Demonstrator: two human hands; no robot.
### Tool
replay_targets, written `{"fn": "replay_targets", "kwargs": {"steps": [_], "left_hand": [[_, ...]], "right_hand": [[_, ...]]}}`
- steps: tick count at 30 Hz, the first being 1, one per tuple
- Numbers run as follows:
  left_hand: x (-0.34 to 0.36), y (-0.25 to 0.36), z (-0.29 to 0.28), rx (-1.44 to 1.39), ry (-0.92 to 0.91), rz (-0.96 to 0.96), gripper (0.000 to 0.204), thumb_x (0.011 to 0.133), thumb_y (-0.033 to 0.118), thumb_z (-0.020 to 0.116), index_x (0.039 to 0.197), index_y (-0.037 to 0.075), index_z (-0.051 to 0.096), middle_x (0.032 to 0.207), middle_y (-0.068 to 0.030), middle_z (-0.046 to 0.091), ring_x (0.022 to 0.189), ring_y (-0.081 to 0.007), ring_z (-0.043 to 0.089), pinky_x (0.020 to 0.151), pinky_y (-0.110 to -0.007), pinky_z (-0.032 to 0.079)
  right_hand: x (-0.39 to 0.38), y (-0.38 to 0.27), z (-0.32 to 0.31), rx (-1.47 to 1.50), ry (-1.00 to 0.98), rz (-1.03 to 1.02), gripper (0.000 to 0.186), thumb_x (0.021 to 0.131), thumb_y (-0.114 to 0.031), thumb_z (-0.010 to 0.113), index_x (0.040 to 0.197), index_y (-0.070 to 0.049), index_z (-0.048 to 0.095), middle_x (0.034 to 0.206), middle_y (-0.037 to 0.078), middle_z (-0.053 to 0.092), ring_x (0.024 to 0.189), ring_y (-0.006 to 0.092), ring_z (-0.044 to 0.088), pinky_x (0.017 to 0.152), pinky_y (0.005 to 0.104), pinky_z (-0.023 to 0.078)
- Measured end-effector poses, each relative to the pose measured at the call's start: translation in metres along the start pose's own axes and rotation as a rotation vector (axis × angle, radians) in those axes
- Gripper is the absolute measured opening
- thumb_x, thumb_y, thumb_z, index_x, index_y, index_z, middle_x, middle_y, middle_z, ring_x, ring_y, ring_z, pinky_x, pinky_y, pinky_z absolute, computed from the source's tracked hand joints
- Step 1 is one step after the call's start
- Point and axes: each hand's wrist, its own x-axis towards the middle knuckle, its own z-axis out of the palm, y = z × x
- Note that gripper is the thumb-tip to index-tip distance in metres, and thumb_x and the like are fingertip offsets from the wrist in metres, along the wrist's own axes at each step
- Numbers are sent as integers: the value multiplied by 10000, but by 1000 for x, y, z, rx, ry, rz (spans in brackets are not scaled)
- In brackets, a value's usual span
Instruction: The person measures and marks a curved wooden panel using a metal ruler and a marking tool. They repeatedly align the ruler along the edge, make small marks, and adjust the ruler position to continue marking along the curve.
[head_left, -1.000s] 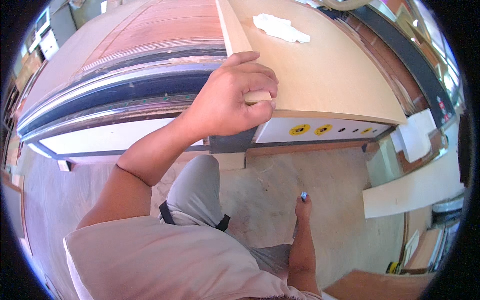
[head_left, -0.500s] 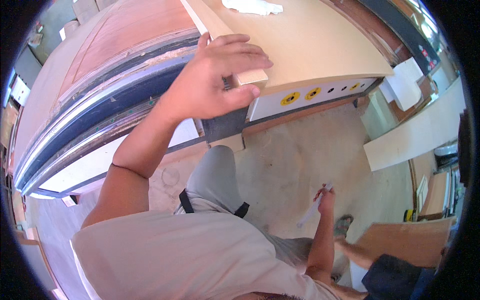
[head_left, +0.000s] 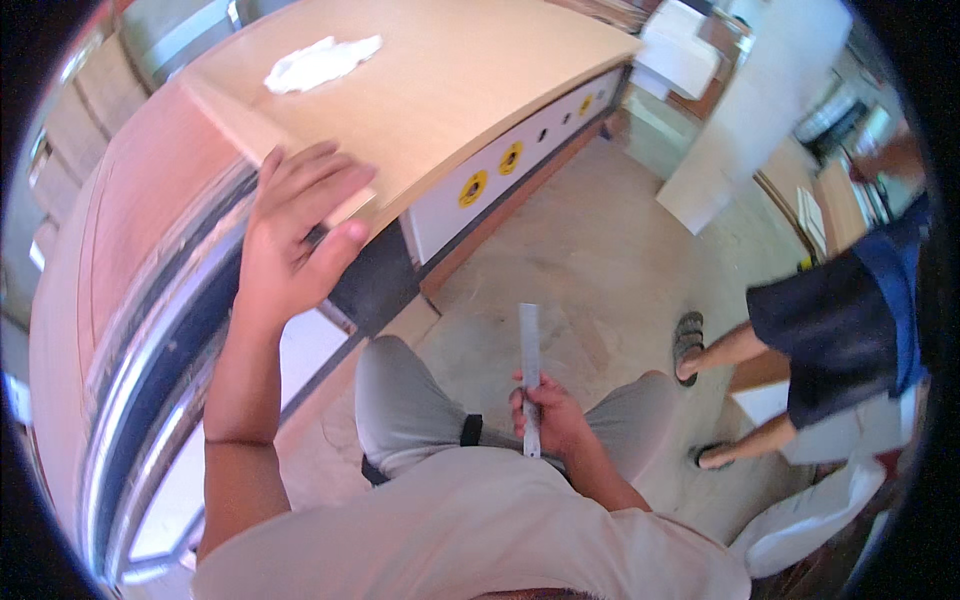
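My left hand [head_left: 307, 225] is at the near corner of a light wooden board [head_left: 410, 100], fingers stretched over the top and thumb in front. A pale wooden end [head_left: 350, 207] shows between thumb and fingers; how firmly they press is blurred. Low in front of my body, my right hand [head_left: 555, 412] is closed round a flat metal ruler [head_left: 530, 340], which stands nearly upright with its upper end free. Below the board is a white panel [head_left: 432, 228] with yellow round labels and dark holes.
A crumpled white cloth [head_left: 322, 65] lies on the board. To the left is a stack of curved-edged sheets [head_left: 150, 300]. Another person in dark shorts [head_left: 830, 310] stands at the right. A pale long panel [head_left: 760, 110] leans behind, above the concrete floor [head_left: 560, 250].
My view has turned to the right. The right hand has brought the ruler from my side to in front of my body. My left hand stays at the board's corner. More of the other person shows.
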Motion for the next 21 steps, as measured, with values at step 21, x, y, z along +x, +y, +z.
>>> {"fn": "replay_targets", "kwargs": {"steps": [21], "left_hand": [[7,25,24,-41,180,-255,108,838,90,660,914,31,706,1051,-107,720,1275,-376,596,1214,-629,163]], "right_hand": [[23,29,-22,-240,135,45,401,1028,-148,521,1428,-113,503,812,66,592,567,164,543,439,328,431]]}}
